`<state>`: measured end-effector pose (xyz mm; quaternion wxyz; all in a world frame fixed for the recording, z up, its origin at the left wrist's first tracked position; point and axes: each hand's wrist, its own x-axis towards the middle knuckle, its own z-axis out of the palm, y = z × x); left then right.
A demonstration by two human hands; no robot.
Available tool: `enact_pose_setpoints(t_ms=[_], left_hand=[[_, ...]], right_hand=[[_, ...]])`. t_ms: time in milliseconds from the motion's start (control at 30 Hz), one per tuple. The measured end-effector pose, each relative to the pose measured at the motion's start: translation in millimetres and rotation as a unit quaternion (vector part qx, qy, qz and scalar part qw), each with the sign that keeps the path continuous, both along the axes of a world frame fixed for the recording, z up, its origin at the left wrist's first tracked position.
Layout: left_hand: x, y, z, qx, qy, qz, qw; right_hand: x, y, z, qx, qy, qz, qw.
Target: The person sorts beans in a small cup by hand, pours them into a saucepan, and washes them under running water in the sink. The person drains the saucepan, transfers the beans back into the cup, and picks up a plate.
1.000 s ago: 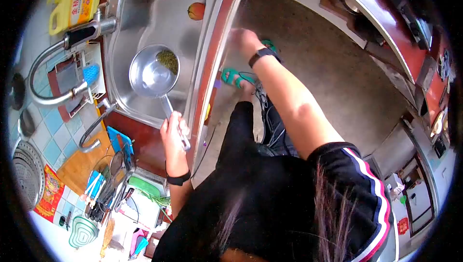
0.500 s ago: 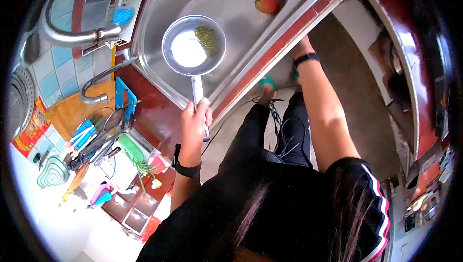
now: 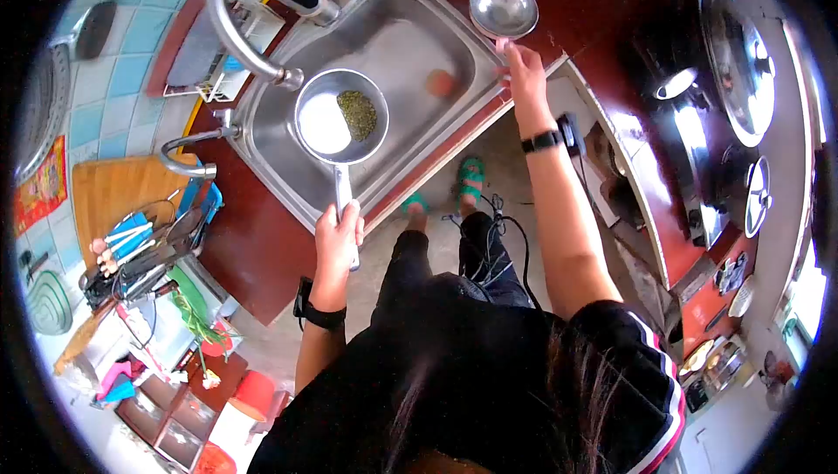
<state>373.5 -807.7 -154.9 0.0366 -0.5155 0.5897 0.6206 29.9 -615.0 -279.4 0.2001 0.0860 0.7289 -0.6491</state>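
My left hand [image 3: 337,237] is wrapped round the handle of a small saucepan [image 3: 341,162], held over the sink. Small green beans [image 3: 358,116] lie along one side of the pan; a bright reflection covers the other side. At the counter corner my right hand [image 3: 527,85] has its fingertips on the pink handle of a small metal bowl [image 3: 504,10]. The bowl is on the counter beside the sink, and nothing shows inside it. A reddish round fruit or vegetable [image 3: 440,83], blurred, lies in the sink basin [image 3: 397,129].
A curved faucet [image 3: 236,24] arches over the sink, and a second thin spout [image 3: 179,138] stands nearer. Leftward are a wooden cutting board [image 3: 113,186] and crowded utensils. To the right are a stove [image 3: 690,151] and a large glass lid [image 3: 738,64]. Cables hang by my legs.
The view has shifted, bringing the right counter and metal bowl into sight. My right hand has come to the bowl's handle. The pan stays in my left hand over the sink.
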Motion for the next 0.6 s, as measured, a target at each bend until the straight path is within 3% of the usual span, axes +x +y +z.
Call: enact_pose_setpoints(t_ms=[167,300,333,433,533,567,600], left_hand=[[6.4,0.9,12.6,-0.094,-0.021,-0.046,0.994],[10.7,1.8,25.0,-0.107,-0.029,-0.044,0.993],[11.7,2.1,26.6,-0.114,-0.041,-0.047,0.992],[20.4,5.1,23.4,-0.166,-0.043,-0.07,0.983],[17.1,11.7,28.7,-0.132,-0.02,-0.068,0.989],[16.7,13.7,26.0,-0.142,-0.014,-0.083,0.986],[16.0,16.2,19.0,-0.152,-0.006,-0.097,0.984]], right_hand=[[-62.8,-25.0,-31.4,0.038,-0.085,-0.018,0.996],[-67.1,-27.0,-19.7,0.002,-0.111,-0.057,0.992],[-69.8,-21.4,-18.1,0.058,-0.086,-0.023,0.994],[-59.0,-12.9,-11.3,-0.022,-0.068,-0.019,0.997],[-45.8,5.7,14.0,0.222,0.04,0.06,0.972],[-25.7,1.2,4.4,0.276,0.157,0.017,0.948],[-6.9,2.4,-18.4,0.147,0.298,0.066,0.941]])
